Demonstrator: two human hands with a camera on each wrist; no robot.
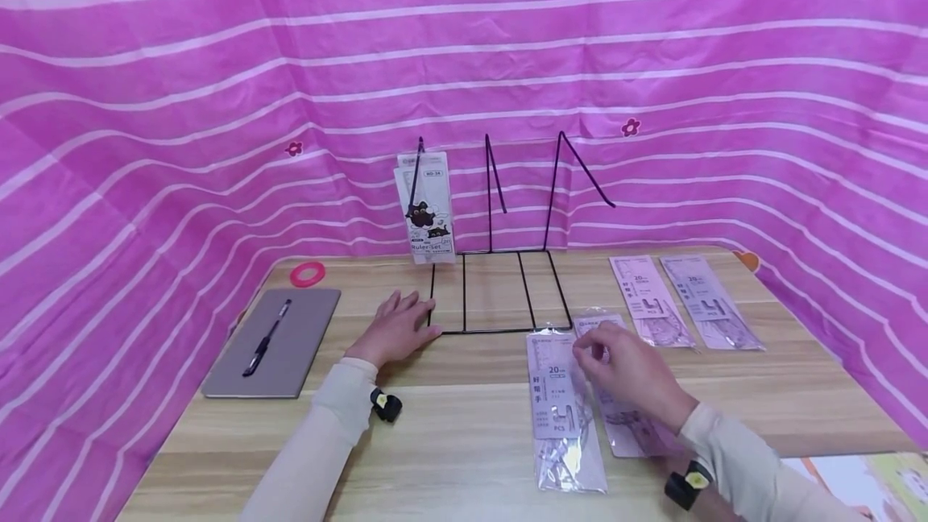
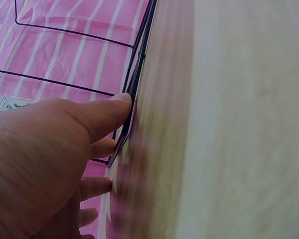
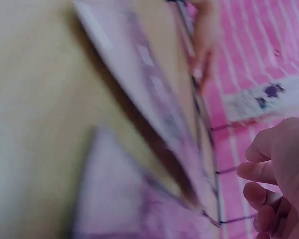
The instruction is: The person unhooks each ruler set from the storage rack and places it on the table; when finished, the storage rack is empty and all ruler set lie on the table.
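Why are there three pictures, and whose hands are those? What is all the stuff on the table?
One person wears three cameras: one on the head, one on each wrist. The big picture is the head view, looking down at a wooden table. The two blurry pictures come from the wrists.

The left hand lies flat, its fingers touching a black wire rack. One ruler pack stands in that rack. The right hand hovers over a flat ruler pack; I cannot tell whether it grips it. Another pack lies beside it, and two more packs lie farther back. On the left are a grey notebook with a pen on it and a pink tape ring.
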